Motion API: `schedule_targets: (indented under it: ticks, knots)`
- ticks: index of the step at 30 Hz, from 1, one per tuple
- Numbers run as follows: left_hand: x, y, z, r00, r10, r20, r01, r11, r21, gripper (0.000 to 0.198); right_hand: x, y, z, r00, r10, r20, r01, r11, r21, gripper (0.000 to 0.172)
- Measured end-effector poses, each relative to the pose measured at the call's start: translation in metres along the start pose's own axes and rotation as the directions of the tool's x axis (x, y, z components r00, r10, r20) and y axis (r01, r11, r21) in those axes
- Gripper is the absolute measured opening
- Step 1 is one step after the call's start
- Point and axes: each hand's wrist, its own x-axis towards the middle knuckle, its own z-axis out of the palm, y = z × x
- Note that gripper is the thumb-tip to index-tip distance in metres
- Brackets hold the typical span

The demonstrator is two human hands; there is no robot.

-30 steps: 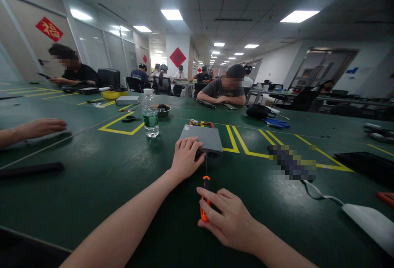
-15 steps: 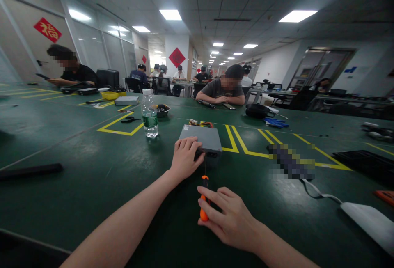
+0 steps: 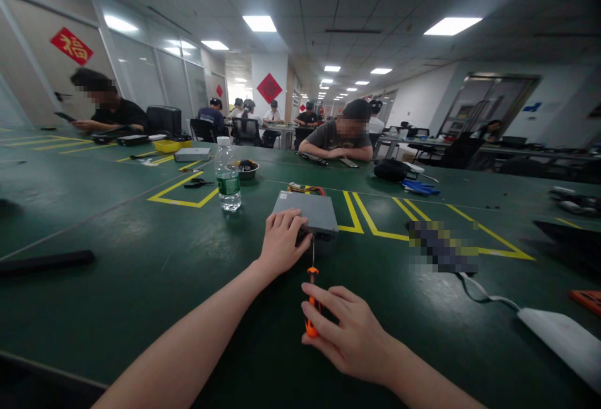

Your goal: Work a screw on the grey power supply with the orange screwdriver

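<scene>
A grey metal computer power supply [image 3: 312, 208] lies on the green table, its wires at the far side. My left hand [image 3: 282, 240] is closed over its near left edge, fingers on the top and thumb down at the near face. My right hand [image 3: 345, 327] grips the orange-and-black handle of a screwdriver [image 3: 311, 321]. The screwdriver's shaft points away from me, and its tip meets the near face of the power supply beside my left thumb. The exact spot under the tip is too small to make out.
Left of the power supply stands a water bottle [image 3: 228, 177], with a metal bowl [image 3: 247, 169] behind it. A dark bar [image 3: 47, 263] lies at left. On the right are a blurred-out dark object [image 3: 441, 249] and a white power strip [image 3: 558, 337]. A person [image 3: 340, 133] sits opposite.
The screwdriver handle has turned about its axis, its black and orange parts showing differently. Both hands hold nearly the same place. A black panel at the right edge has shifted.
</scene>
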Motion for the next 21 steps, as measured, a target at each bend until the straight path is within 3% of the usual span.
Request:
schedule_targets:
  ticks: [5, 11, 18, 21]
  knots:
    - [0.000, 0.000, 0.000, 1.000, 0.001, -0.001, -0.001, 1.000, -0.005, 0.025, -0.004, 0.000, 0.004, 0.999, 0.043, -0.017, -0.042, 0.998, 0.053, 0.026]
    - [0.000, 0.000, 0.001, 1.000, -0.002, 0.005, 0.002, 1.000, -0.010, 0.026, 0.000, -0.001, -0.006, 0.994, 0.057, 0.088, -0.063, 0.996, 0.067, 0.034]
    - [0.000, 0.000, 0.000, 1.000, -0.002, 0.000, 0.002, 1.000, -0.001, 0.026, -0.002, 0.001, 0.002, 1.000, 0.000, 0.020, 0.000, 1.000, 0.020, 0.026]
    - [0.000, 0.000, 0.000, 1.000, -0.003, -0.002, 0.003, 1.000, 0.000, 0.026, -0.004, 0.001, 0.004, 0.998, 0.051, 0.046, -0.054, 0.997, 0.059, 0.028]
